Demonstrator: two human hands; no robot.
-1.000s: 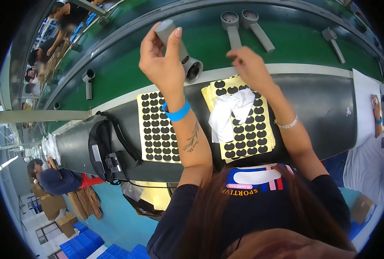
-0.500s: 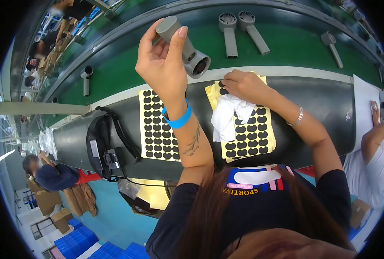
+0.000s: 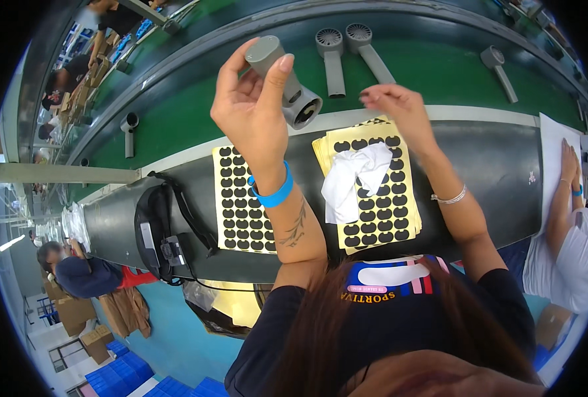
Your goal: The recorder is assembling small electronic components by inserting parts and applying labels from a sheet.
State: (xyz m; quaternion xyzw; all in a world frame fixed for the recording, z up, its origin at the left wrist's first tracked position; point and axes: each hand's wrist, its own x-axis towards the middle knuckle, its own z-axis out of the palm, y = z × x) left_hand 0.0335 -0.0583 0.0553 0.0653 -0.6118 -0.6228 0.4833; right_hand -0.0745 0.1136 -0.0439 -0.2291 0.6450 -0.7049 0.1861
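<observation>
- Over the green belt (image 3: 433, 73) in the head view, the left hand (image 3: 251, 116) grips a gray handheld fan (image 3: 295, 92) by its handle, the round head pointing down and right.
- Near the far edge of a stack of yellow sheets (image 3: 390, 221), the right hand (image 3: 400, 109) is raised with thumb and fingertips drawn together; I cannot tell whether they pinch anything.
- On that stack, bearing black stickers, lies a crumpled white cloth (image 3: 353, 182).
- Left of it rests another yellow sheet (image 3: 244, 243).
</observation>
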